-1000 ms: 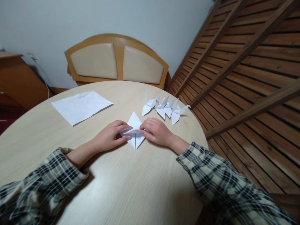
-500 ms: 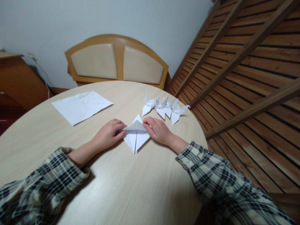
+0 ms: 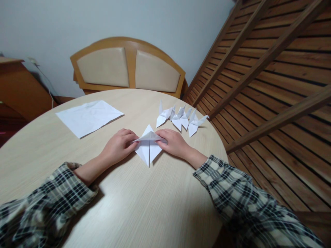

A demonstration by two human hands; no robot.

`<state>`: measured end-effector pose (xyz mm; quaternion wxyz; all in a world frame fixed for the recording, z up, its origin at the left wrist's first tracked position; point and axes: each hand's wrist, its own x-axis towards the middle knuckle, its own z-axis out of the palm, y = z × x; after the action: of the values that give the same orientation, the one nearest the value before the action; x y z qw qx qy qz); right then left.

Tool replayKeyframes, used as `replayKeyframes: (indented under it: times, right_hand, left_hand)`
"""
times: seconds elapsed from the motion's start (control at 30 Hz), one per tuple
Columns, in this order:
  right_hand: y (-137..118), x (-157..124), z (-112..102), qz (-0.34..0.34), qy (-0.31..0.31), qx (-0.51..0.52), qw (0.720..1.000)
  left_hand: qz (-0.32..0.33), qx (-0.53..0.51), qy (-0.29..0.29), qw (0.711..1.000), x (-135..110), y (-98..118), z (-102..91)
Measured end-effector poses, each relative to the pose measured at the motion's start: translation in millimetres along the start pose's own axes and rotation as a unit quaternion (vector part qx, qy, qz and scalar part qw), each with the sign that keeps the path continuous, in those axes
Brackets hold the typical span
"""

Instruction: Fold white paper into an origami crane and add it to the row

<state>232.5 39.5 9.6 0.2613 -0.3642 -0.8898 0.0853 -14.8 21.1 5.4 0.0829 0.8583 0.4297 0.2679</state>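
A white, half-folded paper piece [image 3: 148, 148] lies on the round, light wooden table [image 3: 144, 206], pointed toward me. My left hand [image 3: 119, 145] pinches its left corner with curled fingers. My right hand [image 3: 174, 143] pinches the right corner the same way. Between the two hands a flap of the paper stands lifted off the rest. Both sleeves are plaid.
Three folded white paper cranes [image 3: 181, 119] stand just beyond my right hand near the table's right edge. A flat, creased white sheet [image 3: 89, 117] lies at the far left. A wooden chair [image 3: 128, 67] stands behind the table. Slatted wood [image 3: 271, 86] fills the right side.
The top flap, pressed flat a second ago, has been lifted and opened by both hands. The hands have moved slightly apart along the paper's side corners.
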Motion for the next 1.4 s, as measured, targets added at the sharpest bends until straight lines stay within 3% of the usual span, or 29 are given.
replayKeyframes:
  times: [0.33,1.13,1.4]
  right_hand:
    - [6.6,0.0,6.2,-0.033,-0.053,0.018,0.998]
    - [3.6,1.0,7.7,0.060,0.021,0.056,0.996]
    - [0.3,0.9,5.5,0.091,0.037,0.086,0.991]
  left_hand:
    - [0.014,-0.038,-0.058,0.997,-2.0,3.8,3.6]
    - [-0.070,-0.029,-0.018,0.997,-1.1,0.5,3.3]
    - [-0.087,-0.090,-0.012,0.992,-2.7,0.8,2.9]
